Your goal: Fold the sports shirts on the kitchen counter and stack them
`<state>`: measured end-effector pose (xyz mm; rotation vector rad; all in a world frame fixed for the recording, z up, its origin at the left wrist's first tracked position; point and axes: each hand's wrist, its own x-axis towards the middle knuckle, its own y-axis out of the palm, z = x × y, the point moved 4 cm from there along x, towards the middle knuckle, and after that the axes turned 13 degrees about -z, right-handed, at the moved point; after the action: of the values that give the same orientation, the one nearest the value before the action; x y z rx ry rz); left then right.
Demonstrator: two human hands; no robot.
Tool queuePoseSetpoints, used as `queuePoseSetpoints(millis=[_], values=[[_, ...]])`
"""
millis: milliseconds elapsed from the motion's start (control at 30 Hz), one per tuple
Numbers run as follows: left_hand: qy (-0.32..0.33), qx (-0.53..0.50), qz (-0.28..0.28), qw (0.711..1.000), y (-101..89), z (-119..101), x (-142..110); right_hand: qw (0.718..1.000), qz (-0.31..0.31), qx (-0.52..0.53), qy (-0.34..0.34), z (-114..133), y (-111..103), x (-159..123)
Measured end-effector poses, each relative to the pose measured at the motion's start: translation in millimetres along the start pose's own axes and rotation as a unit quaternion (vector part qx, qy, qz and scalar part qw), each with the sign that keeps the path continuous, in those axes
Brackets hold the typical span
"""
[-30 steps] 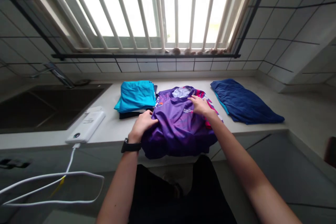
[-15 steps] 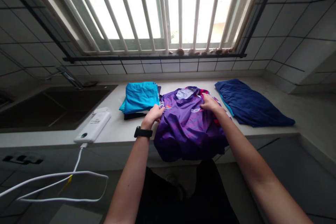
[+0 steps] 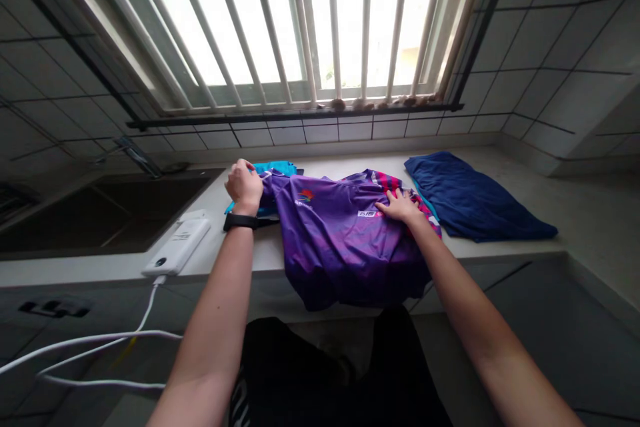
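We see a purple jersey (image 3: 340, 240) lying on the white bench (image 3: 575, 213), bunched and not flat, with its lower edge near the front of the bench. Our left hand (image 3: 243, 185) is closed and has hold of the jersey's far left end, and this end is lifted over a folded turquoise garment (image 3: 273, 168). Our right hand (image 3: 399, 205) is open, with the fingers spread, and it lies flat on the jersey's right part without gripping. The cloth looks thin, light, soft and a little slippery, so we think it will fold and slide easily. We judge the shoulder seams or the hem are the best places to take hold. A navy garment (image 3: 475, 200) lies just to the right of the jersey.
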<state>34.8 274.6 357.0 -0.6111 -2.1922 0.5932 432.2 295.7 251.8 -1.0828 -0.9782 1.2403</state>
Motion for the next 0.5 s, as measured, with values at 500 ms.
queuePoseSetpoints(millis=[500], values=[[0.331, 0.124, 0.194, 0.915, 86.8, -24, -123, 0.978, -0.15, 0.092, -0.115, -56, -26, 4]])
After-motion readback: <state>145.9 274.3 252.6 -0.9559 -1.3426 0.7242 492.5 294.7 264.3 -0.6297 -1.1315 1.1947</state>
